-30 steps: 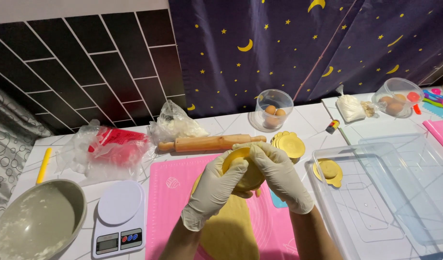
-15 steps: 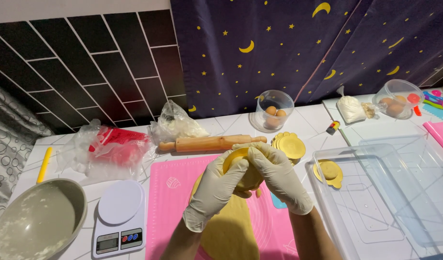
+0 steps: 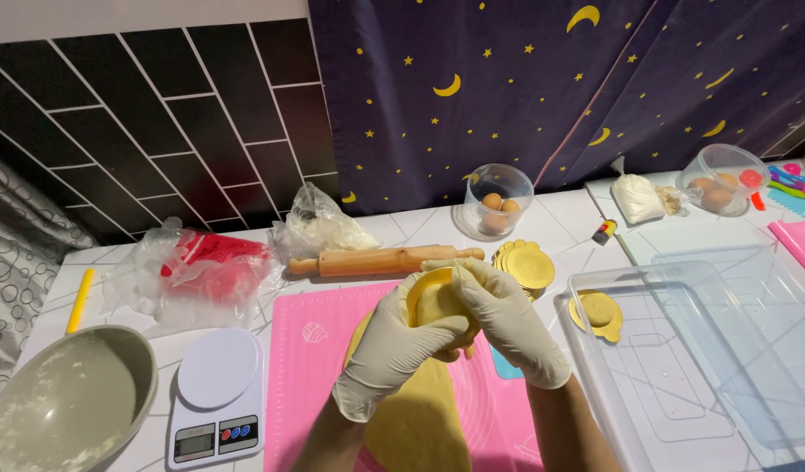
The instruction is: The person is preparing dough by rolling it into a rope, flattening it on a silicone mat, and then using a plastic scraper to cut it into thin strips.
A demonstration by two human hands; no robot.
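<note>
Dough pressing is the step in hand: my left hand (image 3: 394, 350) and right hand (image 3: 507, 319) both clench the small yellow tart mould (image 3: 433, 301) between their fingers, above the pink mat (image 3: 311, 385). Next, I judge, even thumb pressure around its rim.

**Yellow tart mould and dough held above the pink mat**

A small round yellow mould (image 3: 430, 301) sits tilted between both gloved hands, its open face turned up toward the camera, with pale yellow dough pressed inside it. It is held over the pink mat, just in front of the wooden rolling pin. Below it, a rolled-out sheet of yellow dough (image 3: 420, 411) lies flat on the mat, running toward the near edge, partly hidden by the forearms.
</note>
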